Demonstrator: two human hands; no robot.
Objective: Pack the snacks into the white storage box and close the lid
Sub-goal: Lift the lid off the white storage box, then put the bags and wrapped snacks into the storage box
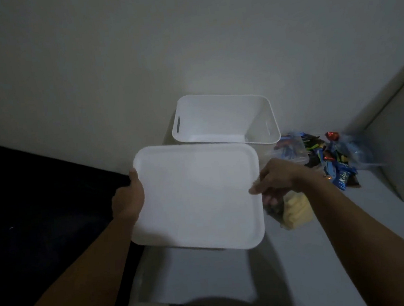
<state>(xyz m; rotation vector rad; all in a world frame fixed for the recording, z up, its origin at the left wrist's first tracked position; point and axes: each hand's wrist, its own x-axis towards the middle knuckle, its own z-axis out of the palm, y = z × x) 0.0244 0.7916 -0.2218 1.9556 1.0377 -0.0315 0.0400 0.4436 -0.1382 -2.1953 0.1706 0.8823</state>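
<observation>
A pale table (302,254) stands against a plain light wall (138,48) in a dim room. On it, against the wall, sits the white box (225,119), open and with nothing seen inside. In front of the box the lid (197,197) is held in the air: the left hand (129,198) grips its left edge, the right hand (274,178) pinches its right edge. Right of the box lie the wrapped snacks (328,159); a bag of pale yellow pieces (294,210) lies partly behind the lid. Left of the box is a dark surface (41,203).
</observation>
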